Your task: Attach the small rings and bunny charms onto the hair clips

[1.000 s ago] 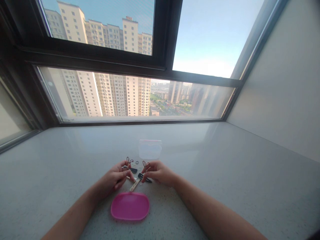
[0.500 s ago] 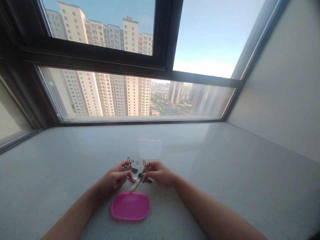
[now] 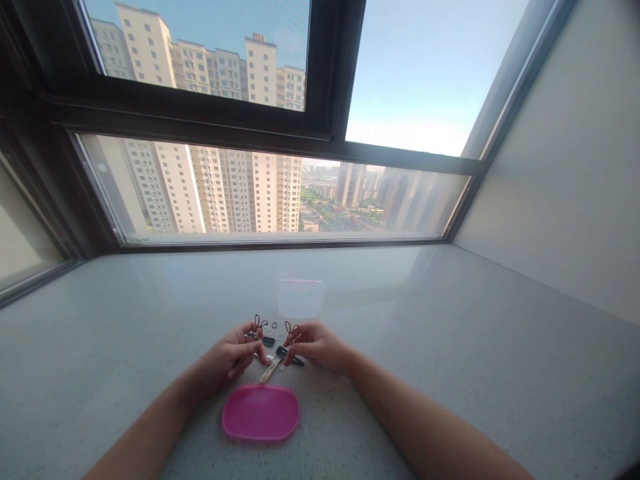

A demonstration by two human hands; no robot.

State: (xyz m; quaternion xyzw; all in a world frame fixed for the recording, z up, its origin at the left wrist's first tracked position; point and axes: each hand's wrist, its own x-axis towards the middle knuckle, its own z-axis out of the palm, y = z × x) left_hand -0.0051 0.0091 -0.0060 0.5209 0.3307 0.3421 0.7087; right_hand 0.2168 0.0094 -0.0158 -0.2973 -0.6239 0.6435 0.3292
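Left hand: the left hand [image 3: 234, 351] is curving inward, thumb and fingers bending apart; whether it is gripping anything, I cannot tell.
Right hand: the right hand [image 3: 316, 348] is facing it across a narrow gap, fingers bending too; its grip I cannot tell either.
Ties: one brown tie [image 3: 259, 326] is showing at the left fingertips, another brown tie [image 3: 293, 331] at the right index finger.
Black clips: one black clip [image 3: 269, 341] is lying just beside the left fingers; a second black clip [image 3: 295, 361] is lying by the right fingertips.
Cream clip: the cream clip [image 3: 269, 373] is slanting between the hands, its upper end meeting the second black clip.
Ring: a dark ring [image 3: 275, 325] is lying between the ties.
Tray: the pink tray [image 3: 261, 415] is sitting nearest the person.
Container: a clear container [image 3: 301, 303] is lying beyond the hands.
Sill: the speckled sill [image 3: 450, 373] is supporting everything.
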